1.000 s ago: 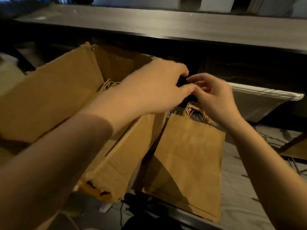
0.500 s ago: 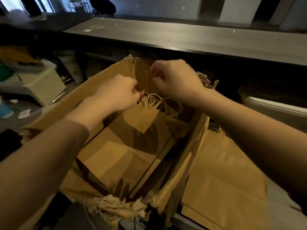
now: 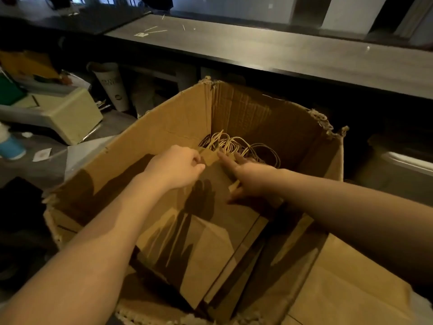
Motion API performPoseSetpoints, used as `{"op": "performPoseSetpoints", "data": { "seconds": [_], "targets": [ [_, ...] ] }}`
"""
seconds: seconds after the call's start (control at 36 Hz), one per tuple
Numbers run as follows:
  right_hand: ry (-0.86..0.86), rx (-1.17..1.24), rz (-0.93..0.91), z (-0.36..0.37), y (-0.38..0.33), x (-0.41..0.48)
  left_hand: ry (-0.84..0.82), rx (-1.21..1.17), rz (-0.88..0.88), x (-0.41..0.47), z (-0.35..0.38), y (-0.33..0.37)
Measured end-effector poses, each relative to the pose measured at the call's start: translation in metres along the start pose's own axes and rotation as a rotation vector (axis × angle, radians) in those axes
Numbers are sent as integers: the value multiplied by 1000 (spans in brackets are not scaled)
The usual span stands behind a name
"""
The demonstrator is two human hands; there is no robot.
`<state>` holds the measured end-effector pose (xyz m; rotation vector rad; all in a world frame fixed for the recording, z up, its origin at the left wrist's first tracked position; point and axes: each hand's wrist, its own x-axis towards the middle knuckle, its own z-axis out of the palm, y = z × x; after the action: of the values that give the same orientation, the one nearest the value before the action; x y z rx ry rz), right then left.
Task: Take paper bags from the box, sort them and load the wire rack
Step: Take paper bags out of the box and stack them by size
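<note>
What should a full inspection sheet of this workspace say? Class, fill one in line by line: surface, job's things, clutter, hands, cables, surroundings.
Surface: long dark counter behind the box, with a few light scraps on it.
Job's things: torn-edged cardboard box, open; brown paper bags stacked inside, handles toward the far wall; another flat bag lies outside at right; wire rack not seen.
Clutter: white printed cup, cream case and blue container at left.
Hands: left hand pinches a bag's top edge; right hand reaches in beside it, fingers straight.
Cables: nothing seen.
Surroundings: pale tub at right; dim room.
</note>
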<state>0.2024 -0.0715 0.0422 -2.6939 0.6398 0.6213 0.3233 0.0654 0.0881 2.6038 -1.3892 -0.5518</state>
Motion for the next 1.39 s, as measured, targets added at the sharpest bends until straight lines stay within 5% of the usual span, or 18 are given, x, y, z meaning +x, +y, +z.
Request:
{"op": "performPoseSetpoints", "data": {
  "seconds": [0.28, 0.53, 0.69, 1.08, 1.39],
  "targets": [
    [30, -81, 12, 16, -2, -6, -47, 33, 57, 0, -3, 9],
    [474, 150, 78, 3, -17, -5, -33, 99, 10, 0, -2, -4],
    [593, 192, 55, -8, -20, -12, 56, 47, -43, 7, 1, -11],
    [852, 321, -215, -23, -20, -34, 120, -412, -124, 16, 2, -26],
    [1136, 85, -124, -32, -6, -45, 196, -720, -10, 17, 6, -28]
  ]
}}
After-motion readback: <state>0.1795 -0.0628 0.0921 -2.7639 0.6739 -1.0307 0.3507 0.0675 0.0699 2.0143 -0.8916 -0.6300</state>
